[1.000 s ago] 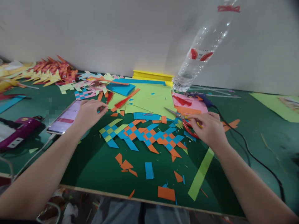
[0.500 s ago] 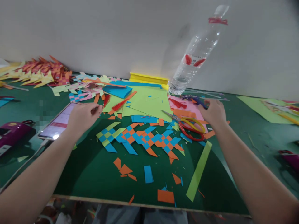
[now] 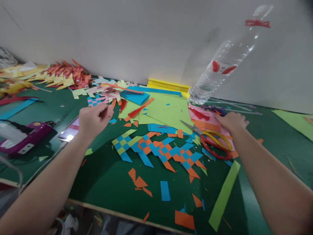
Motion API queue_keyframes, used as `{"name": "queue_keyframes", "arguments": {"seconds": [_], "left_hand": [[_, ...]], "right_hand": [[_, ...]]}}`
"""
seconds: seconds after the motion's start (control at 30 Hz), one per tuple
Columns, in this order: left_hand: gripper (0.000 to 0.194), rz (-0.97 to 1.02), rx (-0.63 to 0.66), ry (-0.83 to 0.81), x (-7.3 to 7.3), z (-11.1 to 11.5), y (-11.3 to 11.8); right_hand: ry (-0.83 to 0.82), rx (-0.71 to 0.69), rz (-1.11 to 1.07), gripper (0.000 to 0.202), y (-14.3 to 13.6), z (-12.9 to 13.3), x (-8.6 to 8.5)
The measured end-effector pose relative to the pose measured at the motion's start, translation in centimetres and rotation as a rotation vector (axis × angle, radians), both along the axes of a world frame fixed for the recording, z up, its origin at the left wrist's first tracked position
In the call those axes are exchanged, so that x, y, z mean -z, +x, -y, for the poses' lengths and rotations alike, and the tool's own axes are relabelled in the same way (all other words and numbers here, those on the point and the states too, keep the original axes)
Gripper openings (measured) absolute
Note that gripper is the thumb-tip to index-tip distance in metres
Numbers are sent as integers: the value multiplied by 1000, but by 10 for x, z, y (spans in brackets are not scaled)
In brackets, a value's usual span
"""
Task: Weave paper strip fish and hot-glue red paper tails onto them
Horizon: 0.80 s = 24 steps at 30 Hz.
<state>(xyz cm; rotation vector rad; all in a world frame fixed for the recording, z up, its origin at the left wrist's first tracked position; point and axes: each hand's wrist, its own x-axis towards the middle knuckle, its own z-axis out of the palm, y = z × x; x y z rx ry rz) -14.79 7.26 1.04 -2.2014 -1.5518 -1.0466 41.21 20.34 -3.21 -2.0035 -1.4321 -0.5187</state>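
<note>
My left hand [image 3: 95,120] is raised above the table near the phone, its fingers curled together. Whatever it may hold is hidden. At the right, my right hand [image 3: 232,123] reaches to the pink paper [image 3: 221,125], fingers bent beside a dark blue-purple item [image 3: 217,110] that I cannot name. Just below it lie scissors [image 3: 215,140] with red and yellow handles, blades slightly apart. Between my hands lies a row of woven paper fish [image 3: 156,150] in blue, orange and green. A red tassel [image 3: 199,114] rests on the pink paper.
A clear plastic bottle [image 3: 223,62] leans against the wall behind green sheets [image 3: 168,109]. At left are a phone [image 3: 69,130], a purple power strip [image 3: 29,137] and finished red-yellow paper pieces [image 3: 66,76]. Paper scraps [image 3: 140,182] and a green strip [image 3: 225,195] lie near the front edge.
The view has turned left, so the table's contents appear farther right. More of the power strip shows. My right hand has lowered slightly beside the dark blue-purple item; my left hand stays curled.
</note>
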Motion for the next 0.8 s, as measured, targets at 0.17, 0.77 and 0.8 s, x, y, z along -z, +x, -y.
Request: {"name": "queue_keyframes", "arguments": {"seconds": [0.17,0.77,0.8], "left_hand": [[32,-104,92,7,-1,10,21],[25,-662,603,-367,-20,-49,158],[24,-683,611,-356,-18,-52,162]], "right_hand": [[-182,94,-75,57,-4,-1,-4],[-536,203,-9,66,-26,35,-4],[-540,199,-7,66,-25,35,-4]]}}
